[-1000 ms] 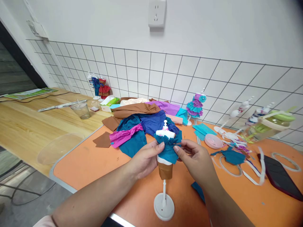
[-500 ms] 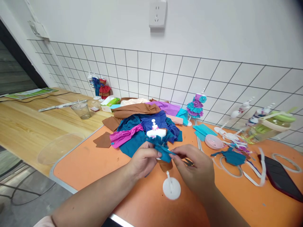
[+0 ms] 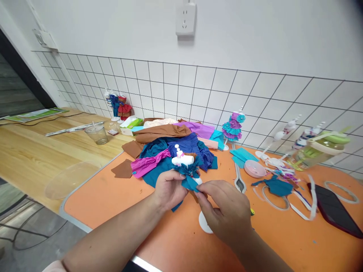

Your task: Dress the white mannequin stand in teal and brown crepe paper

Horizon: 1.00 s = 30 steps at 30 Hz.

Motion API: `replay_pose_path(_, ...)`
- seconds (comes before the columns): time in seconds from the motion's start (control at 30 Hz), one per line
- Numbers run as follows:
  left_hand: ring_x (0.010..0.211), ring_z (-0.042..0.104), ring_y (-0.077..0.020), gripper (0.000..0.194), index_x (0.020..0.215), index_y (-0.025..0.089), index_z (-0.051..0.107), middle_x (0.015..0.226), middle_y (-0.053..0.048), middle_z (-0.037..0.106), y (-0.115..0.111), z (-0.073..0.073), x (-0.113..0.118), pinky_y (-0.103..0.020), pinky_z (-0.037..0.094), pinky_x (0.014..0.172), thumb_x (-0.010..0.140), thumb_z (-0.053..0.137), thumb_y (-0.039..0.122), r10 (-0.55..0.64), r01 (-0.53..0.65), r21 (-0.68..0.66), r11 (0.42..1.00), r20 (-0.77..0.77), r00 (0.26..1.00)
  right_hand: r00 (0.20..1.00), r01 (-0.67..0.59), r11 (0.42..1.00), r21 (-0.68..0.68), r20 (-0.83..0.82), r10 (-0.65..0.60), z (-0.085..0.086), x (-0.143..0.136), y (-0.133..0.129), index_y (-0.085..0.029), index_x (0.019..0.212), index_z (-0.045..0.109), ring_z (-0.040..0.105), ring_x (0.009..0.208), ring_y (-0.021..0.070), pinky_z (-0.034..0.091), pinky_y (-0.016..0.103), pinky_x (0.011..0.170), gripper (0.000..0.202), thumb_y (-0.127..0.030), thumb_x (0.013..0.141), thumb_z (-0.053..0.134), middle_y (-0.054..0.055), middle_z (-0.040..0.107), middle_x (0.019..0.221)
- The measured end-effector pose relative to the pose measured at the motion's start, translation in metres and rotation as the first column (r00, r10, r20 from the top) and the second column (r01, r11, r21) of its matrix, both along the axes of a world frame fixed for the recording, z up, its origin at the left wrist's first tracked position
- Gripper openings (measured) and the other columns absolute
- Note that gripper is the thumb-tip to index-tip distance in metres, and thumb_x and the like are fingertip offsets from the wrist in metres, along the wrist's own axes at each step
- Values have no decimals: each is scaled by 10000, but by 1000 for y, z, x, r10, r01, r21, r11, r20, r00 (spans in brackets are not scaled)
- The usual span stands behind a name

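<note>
A small white mannequin torso, topped with a beaded neck knob, leans between my hands. A ruffled strip of teal crepe paper lies around its chest. My left hand is closed around the torso from the left side, thumb on the paper. From the right, my right hand pinches the loose end of the teal strip between thumb and fingertips. Brown paper shows below the torso, mostly covered by my fingers. The stand's round white base shows partly behind my right hand.
A heap of crepe paper lies behind my hands. At the back stands a purple-and-turquoise dressed mannequin. To the right are a pink bowl, tape rolls, paper scraps, a phone and a green-lidded bottle. A glass stands left.
The torso has tilted and shifted slightly left. My right hand has moved left and down with the strip's end, now covering part of the white base. The view has shifted a little.
</note>
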<state>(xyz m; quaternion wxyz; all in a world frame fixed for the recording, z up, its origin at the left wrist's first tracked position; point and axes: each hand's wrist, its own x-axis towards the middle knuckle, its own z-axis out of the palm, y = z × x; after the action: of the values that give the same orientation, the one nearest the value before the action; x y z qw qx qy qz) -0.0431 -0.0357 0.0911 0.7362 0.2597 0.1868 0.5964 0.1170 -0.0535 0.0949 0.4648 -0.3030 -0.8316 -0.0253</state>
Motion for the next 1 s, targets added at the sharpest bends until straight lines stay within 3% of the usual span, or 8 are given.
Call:
replay_pose_path(0.23, 1023, 648, -318, 453, 990, 126, 673, 888, -91, 732, -4, -1, 1, -461, 464, 945, 551, 560, 108, -1, 1, -7, 1000, -33, 999, 997, 52, 981, -185, -51, -62, 2, -6, -2, -205, 973, 597, 609, 690, 167, 461, 279, 613, 151, -249, 829, 591, 24, 657, 798)
replay_pose_path(0.43, 1058, 636, -334, 357, 889, 140, 693, 825, -74, 736, -9, -2, 6, -473, 441, 976, 549, 595, 97, 25, -20, 44, 999, -113, 993, 986, 135, 966, -221, -67, -153, 0, -5, 0, -218, 796, 598, 578, 651, 146, 417, 263, 582, 50, -171, 776, 601, -3, 637, 742)
replay_pose_path(0.6, 1051, 637, -354, 271, 854, 114, 709, 884, -107, 740, -15, -8, 7, -477, 446, 953, 589, 656, 128, -38, 67, 123, 990, -221, 975, 976, 132, 938, -320, -121, -178, 0, -5, 2, -215, 728, 551, 551, 614, 135, 421, 249, 567, 71, -191, 729, 618, -19, 605, 688)
replay_pose_path(0.7, 1026, 648, -329, 325, 930, 115, 717, 960, -104, 739, -19, -12, 6, -413, 473, 903, 607, 697, 148, -47, 85, 138, 987, -262, 964, 962, 11, 834, -551, -222, -159, 6, -6, 2, -216, 773, 552, 541, 612, 129, 454, 233, 556, 107, -216, 698, 629, -25, 590, 697)
replay_pose_path(0.8, 1004, 660, -302, 381, 1021, 131, 709, 1005, -98, 732, -21, -13, 7, -361, 493, 850, 645, 735, 189, -127, 175, 158, 972, -274, 953, 918, -222, 633, -742, -378, -120, 14, -3, 6, -214, 807, 533, 527, 608, 119, 472, 219, 533, 158, -270, 715, 648, -28, 558, 708)
replay_pose_path(0.9, 1023, 654, -310, 484, 1131, 135, 673, 1057, -121, 714, -21, -12, 8, -372, 498, 852, 686, 770, 299, -175, 226, 181, 957, -259, 950, 863, -413, 479, -775, -501, -65, 18, 2, 12, -215, 856, 516, 547, 674, 124, 487, 214, 542, 231, -289, 722, 689, -13, 566, 790)
replay_pose_path(1.0, 1021, 658, -299, 466, 1117, 149, 677, 1017, -117, 722, -19, -11, 10, -357, 504, 835, 714, 770, 363, -93, 128, 164, 978, -206, 974, 827, -518, 393, -760, -562, 4, 17, 7, 17, -221, 930, 527, 573, 770, 137, 513, 219, 599, 285, -303, 734, 716, 1, 579, 868)
